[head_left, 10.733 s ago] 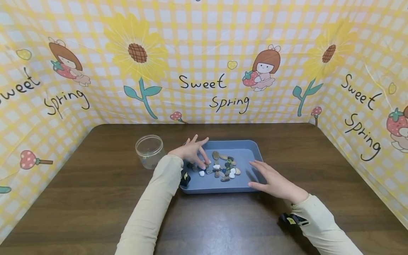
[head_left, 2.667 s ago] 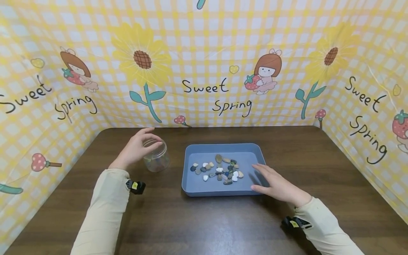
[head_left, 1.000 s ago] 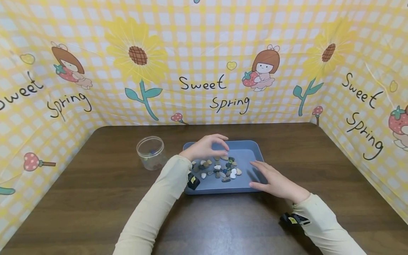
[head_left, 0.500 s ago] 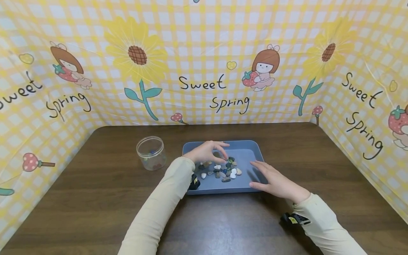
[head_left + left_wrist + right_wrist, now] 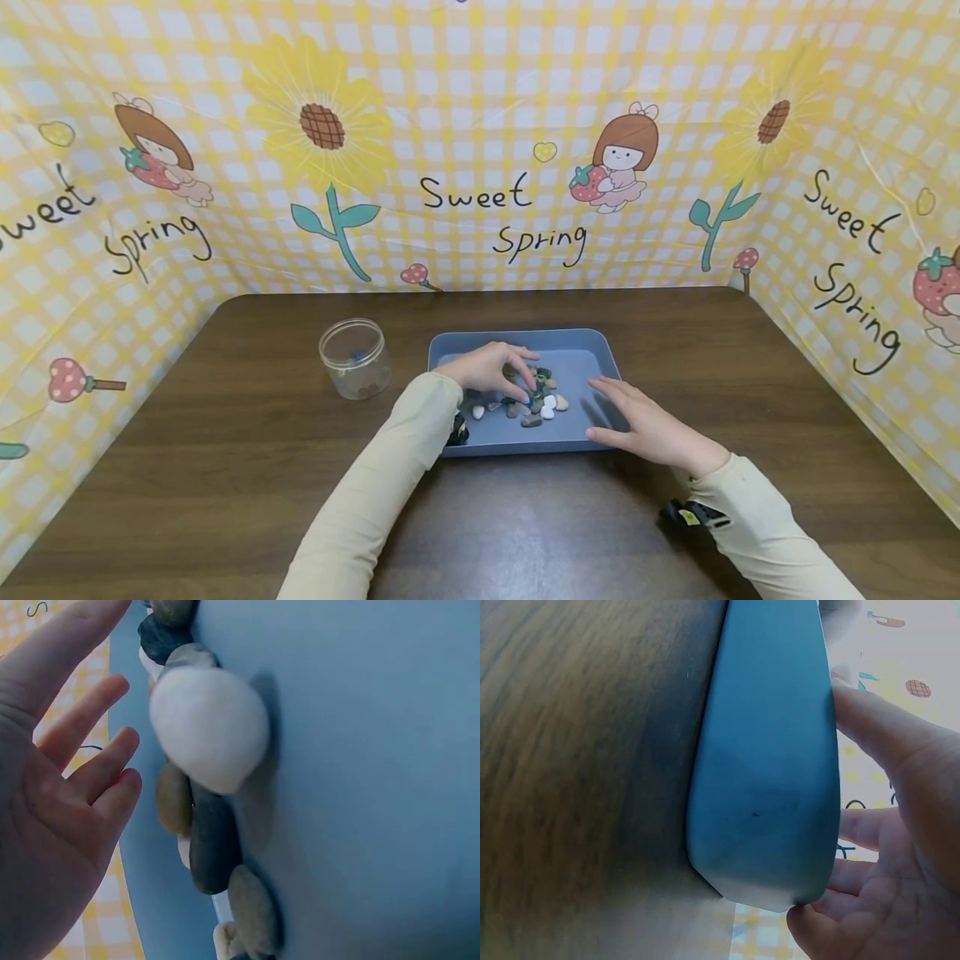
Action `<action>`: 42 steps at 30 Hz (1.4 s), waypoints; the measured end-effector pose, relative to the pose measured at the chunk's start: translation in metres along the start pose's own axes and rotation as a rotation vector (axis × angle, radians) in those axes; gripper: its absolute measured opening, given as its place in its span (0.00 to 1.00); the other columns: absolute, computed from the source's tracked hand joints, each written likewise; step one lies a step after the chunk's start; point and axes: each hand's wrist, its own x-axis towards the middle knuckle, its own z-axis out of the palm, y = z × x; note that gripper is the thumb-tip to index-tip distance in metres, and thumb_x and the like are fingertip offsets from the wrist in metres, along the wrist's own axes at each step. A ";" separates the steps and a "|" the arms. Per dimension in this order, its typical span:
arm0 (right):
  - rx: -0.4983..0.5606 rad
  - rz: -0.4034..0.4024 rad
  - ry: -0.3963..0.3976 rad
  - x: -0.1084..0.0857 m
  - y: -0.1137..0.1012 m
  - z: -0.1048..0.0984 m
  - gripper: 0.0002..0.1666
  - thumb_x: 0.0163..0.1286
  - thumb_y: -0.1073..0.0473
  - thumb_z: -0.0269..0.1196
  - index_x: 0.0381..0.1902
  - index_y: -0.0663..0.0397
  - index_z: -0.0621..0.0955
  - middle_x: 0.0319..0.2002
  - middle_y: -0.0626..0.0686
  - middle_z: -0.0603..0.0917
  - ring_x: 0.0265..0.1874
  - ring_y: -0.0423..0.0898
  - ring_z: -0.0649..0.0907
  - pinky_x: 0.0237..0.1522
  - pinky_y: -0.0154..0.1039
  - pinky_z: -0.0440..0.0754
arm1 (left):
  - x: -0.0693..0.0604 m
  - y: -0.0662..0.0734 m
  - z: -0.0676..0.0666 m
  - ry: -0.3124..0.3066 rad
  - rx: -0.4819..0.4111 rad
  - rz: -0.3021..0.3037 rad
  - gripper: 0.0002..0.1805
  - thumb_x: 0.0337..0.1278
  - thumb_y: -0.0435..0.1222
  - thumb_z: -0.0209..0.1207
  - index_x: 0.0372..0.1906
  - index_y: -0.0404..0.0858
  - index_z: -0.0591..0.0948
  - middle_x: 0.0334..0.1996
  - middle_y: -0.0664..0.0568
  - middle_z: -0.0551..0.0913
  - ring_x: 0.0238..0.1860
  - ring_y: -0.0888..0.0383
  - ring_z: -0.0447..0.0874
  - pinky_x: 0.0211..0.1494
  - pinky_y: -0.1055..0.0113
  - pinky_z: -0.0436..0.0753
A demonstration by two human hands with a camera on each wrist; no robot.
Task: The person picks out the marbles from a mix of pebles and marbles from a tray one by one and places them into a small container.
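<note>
My left hand (image 5: pixel 489 367) reaches down over the blue-grey tray (image 5: pixel 579 358), thumb and index finger spread a little beside a small blue piece (image 5: pixel 527 401), perhaps a marble, among the pebbles. In the left wrist view a white pebble (image 5: pixel 210 727) and a dark pebble (image 5: pixel 214 844) lie on the tray floor near my relaxed fingers; the tips of thumb and index finger are out of that picture. At the tray's right end is my right hand (image 5: pixel 648 423), fingers extended. The right wrist view shows its fingertips against the tray's outer wall (image 5: pixel 765 772).
Left of the tray stands a clear, lidless jar (image 5: pixel 355 360) with a few small blue, green and reddish pieces inside. Several white, tan and grey pebbles (image 5: pixel 550 407) lie grouped mid-tray. Brown wood tabletop (image 5: pixel 187 467) surrounds both; a yellow checked cloth (image 5: pixel 480 100) hangs behind.
My left hand was over the jar's mouth 2.7 s ago, then crossed right to the tray and lowered among the pebbles. A blue piece now shows in the jar. My right hand stays put.
</note>
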 end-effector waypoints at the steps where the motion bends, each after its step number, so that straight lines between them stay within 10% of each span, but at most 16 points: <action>1: -0.001 0.002 0.001 0.000 0.000 0.000 0.44 0.64 0.42 0.60 0.68 0.63 0.61 0.68 0.68 0.62 0.67 0.66 0.61 0.63 0.64 0.63 | 0.000 0.000 0.000 -0.005 0.006 0.000 0.08 0.49 0.38 0.67 0.37 0.45 0.87 0.68 0.51 0.67 0.74 0.52 0.54 0.74 0.54 0.59; 18: 0.001 0.005 0.005 0.000 0.000 0.000 0.44 0.64 0.43 0.60 0.68 0.62 0.61 0.68 0.68 0.62 0.67 0.66 0.62 0.63 0.64 0.63 | 0.001 0.003 0.004 -0.056 0.050 -0.048 0.07 0.47 0.40 0.68 0.34 0.46 0.88 0.70 0.51 0.64 0.76 0.50 0.44 0.77 0.51 0.48; 42: 0.000 0.005 0.002 0.000 0.000 0.000 0.44 0.63 0.42 0.60 0.68 0.62 0.61 0.67 0.67 0.62 0.67 0.66 0.62 0.63 0.65 0.63 | -0.011 0.015 -0.016 0.054 -0.029 -0.032 0.10 0.50 0.39 0.66 0.40 0.45 0.87 0.70 0.52 0.63 0.74 0.52 0.53 0.70 0.52 0.65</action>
